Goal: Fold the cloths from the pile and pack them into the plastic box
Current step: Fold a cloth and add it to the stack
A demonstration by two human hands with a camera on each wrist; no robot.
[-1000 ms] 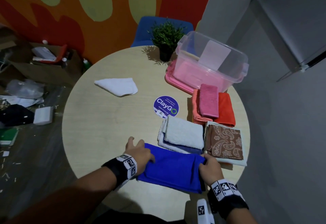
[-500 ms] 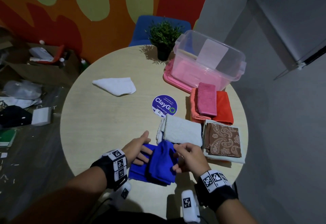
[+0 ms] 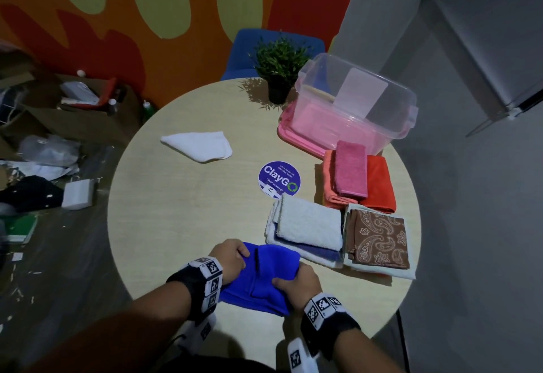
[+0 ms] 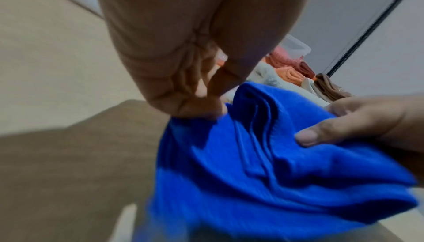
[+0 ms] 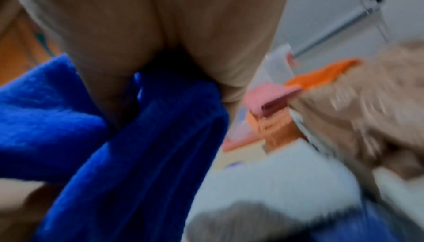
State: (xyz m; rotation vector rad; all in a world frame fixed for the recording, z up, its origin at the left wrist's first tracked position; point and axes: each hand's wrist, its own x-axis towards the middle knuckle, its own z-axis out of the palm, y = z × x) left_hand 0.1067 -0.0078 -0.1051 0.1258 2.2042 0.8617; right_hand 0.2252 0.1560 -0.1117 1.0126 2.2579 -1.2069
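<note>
Blue cloth (image 3: 260, 277) is lying bunched at the round table's (image 3: 182, 225) 6 o'clock edge | left hand (image 3: 230, 258) is pinching its left end | right hand (image 3: 296, 280) is gripping its right side, thumb on top | clear plastic box (image 3: 357, 102) is sitting open at 1 o'clock | folded stacks are lying at 3 to 4 o'clock | white cloth (image 3: 198, 146) is lying at 11 o'clock

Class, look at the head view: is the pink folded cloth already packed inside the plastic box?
No. The pink folded cloth lies on the orange cloths on the table, in front of the plastic box, not inside it.
</note>
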